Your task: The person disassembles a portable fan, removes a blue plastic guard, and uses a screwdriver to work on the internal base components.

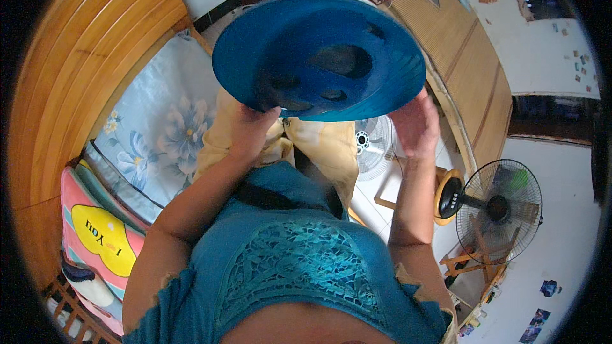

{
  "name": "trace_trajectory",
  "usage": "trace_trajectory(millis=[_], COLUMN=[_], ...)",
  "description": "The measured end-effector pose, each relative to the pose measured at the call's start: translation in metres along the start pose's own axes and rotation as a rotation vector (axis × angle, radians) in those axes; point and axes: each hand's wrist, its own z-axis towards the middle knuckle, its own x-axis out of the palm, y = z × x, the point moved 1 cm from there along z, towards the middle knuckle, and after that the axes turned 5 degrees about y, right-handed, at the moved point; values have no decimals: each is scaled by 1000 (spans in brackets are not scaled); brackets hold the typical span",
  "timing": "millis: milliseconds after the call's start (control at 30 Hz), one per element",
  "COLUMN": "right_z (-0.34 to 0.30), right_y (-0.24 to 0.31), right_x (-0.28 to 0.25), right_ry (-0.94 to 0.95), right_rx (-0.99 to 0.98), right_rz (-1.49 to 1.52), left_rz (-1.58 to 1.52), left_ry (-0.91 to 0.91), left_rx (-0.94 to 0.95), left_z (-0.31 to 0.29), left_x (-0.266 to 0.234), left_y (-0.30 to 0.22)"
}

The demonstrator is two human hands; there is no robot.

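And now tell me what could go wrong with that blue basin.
The wide blue basin might tip or slip: the left hand shows just a thumb over its rim, and the right hand lies at its outer edge. If dropped, it could knock the white fan lower down.

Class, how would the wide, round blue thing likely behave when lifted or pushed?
The blue thing is probably fairly stiff: it shows a smooth curve between left hand and right hand. It might roll on edge, as its outline looks rounded.
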Motion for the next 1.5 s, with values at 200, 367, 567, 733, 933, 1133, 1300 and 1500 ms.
trace_trajectory(millis=[200,367,567,733,933,1133,1300,1500], right_z=[85,163,246,258,216,184,157,140], right_y=[68,104,113,122,111,74,28,-13], right_x=[27,53,56,47,43,46,50,39], right_ry=[512,140,-103,-60,99,235,318,359], right_rx=[211,139,389,366,153,-82,-256,-302], right_rz=[-60,-102,-313,-287,-19,251,426,509], left_rz=[-148,-322,-178,-23,237,291,361,561], left_ry=[-78,-54,61,211,468,474,268,223], left_rx=[132,271,192,186,133,126,190,30], left_z=[39,88,125,166,223,278,293,274], left_x=[3,14,2,-1,12,48,77,91], left_y=[-56,-100,-145,-177,-229,-253,-265,-266])
